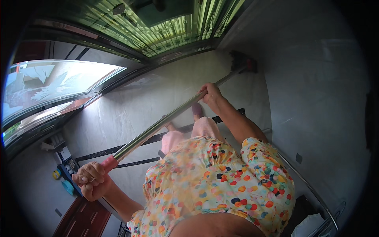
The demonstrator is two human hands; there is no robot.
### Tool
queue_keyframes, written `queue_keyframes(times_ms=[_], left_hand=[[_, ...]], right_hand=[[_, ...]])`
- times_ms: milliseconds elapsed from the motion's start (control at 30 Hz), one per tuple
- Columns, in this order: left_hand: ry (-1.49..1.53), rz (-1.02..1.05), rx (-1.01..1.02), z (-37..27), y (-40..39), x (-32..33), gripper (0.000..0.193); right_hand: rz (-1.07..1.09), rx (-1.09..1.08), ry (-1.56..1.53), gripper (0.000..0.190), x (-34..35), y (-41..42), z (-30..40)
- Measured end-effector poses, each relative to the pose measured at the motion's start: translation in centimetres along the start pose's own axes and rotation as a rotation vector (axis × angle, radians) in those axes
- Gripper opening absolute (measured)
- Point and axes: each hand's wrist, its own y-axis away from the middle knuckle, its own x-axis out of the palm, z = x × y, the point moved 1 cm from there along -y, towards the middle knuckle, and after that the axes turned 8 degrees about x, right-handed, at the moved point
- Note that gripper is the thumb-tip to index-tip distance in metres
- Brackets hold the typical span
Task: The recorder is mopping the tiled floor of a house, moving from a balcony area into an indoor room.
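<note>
A long metal pole (165, 118) with a pink grip (109, 164) runs from lower left to upper right in front of me. My left hand (93, 180) is closed around the pink grip at its near end. My right hand (210, 93) holds the metal shaft farther along. At the far end a dark, bristly broom head (241, 62) rests on the floor by the corner of the wall; its detail is dim.
A sliding glass door (59, 80) and a window with bars (171, 32) line the upper left. A grey wall (311, 97) bounds the right. A shelf (66, 160) with small items and a red-brown door (84, 217) stand lower left. A curved metal rail (308, 183) is at lower right.
</note>
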Motion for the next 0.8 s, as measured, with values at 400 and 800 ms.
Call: queue_keyframes(times_ms=[400, 800], left_hand=[[-0.291, -0.494, -0.223, 3.8, 8.4, 4.1, 0.015], [-0.838, -0.541, 0.313, -7.6, 5.2, 15.1, 0.009]], right_hand=[[-0.509, -0.11, 0.461, 0.032, -5.9, -8.5, -5.2], [-0.019, 0.308, 0.754, 0.018, 0.2, 4.3, -15.3]])
